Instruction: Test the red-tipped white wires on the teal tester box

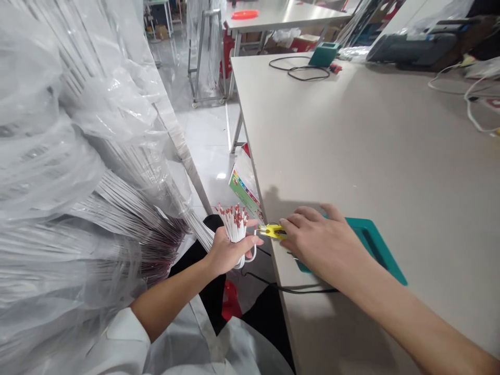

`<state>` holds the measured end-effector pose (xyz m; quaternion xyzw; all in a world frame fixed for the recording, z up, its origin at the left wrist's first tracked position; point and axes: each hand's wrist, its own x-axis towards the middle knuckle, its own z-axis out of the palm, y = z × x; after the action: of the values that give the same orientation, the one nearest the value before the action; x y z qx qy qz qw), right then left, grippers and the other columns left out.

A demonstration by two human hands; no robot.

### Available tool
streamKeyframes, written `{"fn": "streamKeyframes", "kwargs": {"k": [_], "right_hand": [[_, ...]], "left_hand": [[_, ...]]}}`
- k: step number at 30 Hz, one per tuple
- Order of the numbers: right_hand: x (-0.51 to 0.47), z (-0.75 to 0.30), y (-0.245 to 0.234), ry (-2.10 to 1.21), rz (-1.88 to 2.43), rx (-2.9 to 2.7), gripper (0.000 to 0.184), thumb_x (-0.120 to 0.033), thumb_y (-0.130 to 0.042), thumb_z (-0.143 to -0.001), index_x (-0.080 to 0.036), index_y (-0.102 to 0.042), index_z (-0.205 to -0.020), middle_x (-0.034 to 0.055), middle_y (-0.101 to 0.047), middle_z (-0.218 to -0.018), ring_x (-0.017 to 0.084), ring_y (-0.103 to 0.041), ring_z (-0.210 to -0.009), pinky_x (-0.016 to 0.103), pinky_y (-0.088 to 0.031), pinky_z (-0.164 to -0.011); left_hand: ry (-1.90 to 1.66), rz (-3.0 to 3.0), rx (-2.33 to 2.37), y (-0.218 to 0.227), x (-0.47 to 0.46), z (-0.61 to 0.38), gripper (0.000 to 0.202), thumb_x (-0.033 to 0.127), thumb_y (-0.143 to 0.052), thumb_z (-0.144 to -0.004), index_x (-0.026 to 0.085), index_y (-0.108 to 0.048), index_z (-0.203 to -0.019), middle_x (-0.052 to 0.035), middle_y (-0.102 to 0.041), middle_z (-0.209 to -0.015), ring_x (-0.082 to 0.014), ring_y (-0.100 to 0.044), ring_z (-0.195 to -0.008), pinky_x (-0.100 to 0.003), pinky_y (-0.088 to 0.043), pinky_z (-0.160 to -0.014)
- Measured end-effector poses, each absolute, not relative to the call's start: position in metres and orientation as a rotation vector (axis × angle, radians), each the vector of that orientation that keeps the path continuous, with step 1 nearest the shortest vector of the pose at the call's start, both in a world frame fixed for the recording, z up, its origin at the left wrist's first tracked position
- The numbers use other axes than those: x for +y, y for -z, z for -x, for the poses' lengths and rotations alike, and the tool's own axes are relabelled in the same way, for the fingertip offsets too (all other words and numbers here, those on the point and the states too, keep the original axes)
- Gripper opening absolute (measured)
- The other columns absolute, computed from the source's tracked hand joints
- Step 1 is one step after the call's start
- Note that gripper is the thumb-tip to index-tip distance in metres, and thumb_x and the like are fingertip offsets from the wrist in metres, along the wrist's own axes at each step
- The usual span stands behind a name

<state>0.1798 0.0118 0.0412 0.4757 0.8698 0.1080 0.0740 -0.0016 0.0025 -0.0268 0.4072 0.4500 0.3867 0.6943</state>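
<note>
My left hand (228, 250) is closed around a bundle of white wires (234, 229) with red tips pointing up. One wire (255, 250) from the bundle bends out by the thumb, its end close to the tip of a small yellow tool (273, 231). My right hand (312, 237) is curled over that yellow tool at the table edge, its thumb hidden beneath. Under the right hand and forearm sits a teal device (361, 229), partly covered. Whether the wire end touches the tool is too small to tell.
Wire bundles (117, 198) in clear plastic hang on my left. The pale table (351, 146) spans the right, bearing another teal device (325, 54) with a black cord at the far end. A black cable (289, 289) crosses the near edge. A printed bag (246, 190) hangs beside the table.
</note>
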Motion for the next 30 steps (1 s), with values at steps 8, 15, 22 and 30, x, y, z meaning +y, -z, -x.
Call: {"fn": "streamKeyframes", "kwargs": {"k": [8,15,22,30], "right_hand": [[0.020,-0.186,-0.033,-0.287,-1.266,2.770,0.021,-0.007,-0.050,-0.076,-0.019,-0.058,-0.060,0.0081,-0.064,-0.060,0.026,-0.059,-0.073,0.049,-0.031,-0.082],[0.019,-0.188,-0.034,-0.252,-1.352,2.678,0.008,-0.023,-0.056,-0.079,-0.017,-0.062,-0.078,0.0093,-0.068,-0.078,0.028,-0.059,-0.087,0.055,-0.030,-0.089],[0.015,-0.192,-0.023,-0.240,-1.452,2.758,0.043,-0.032,-0.061,-0.077,-0.015,-0.053,-0.115,0.0119,-0.066,-0.102,0.028,-0.057,-0.099,0.057,-0.024,-0.095],[0.013,-0.192,-0.026,-0.342,-1.405,2.879,0.042,-0.045,-0.053,-0.082,-0.012,-0.058,-0.108,0.0119,-0.068,-0.095,0.027,-0.061,-0.089,0.054,-0.029,-0.093]], "left_hand": [[-0.835,-0.890,1.056,0.028,0.007,-0.005,0.048,0.021,-0.065,-0.068,0.010,-0.059,-0.114,-0.0073,-0.068,-0.073,-0.0068,-0.051,-0.045,-0.022,-0.042,-0.048],[-0.770,-0.867,1.175,0.015,0.011,-0.012,0.044,0.013,-0.066,-0.063,0.007,-0.064,-0.107,-0.0040,-0.066,-0.065,-0.0060,-0.049,-0.042,-0.021,-0.041,-0.044],[-0.791,-0.861,1.186,0.012,0.010,-0.009,0.042,0.012,-0.065,-0.064,0.007,-0.064,-0.105,-0.0016,-0.064,-0.062,-0.0057,-0.048,-0.042,-0.020,-0.041,-0.045],[-0.843,-0.901,1.130,0.020,0.003,0.008,0.048,0.022,-0.067,-0.065,0.010,-0.060,-0.111,-0.0023,-0.064,-0.065,-0.0065,-0.049,-0.044,-0.021,-0.040,-0.046]]}}
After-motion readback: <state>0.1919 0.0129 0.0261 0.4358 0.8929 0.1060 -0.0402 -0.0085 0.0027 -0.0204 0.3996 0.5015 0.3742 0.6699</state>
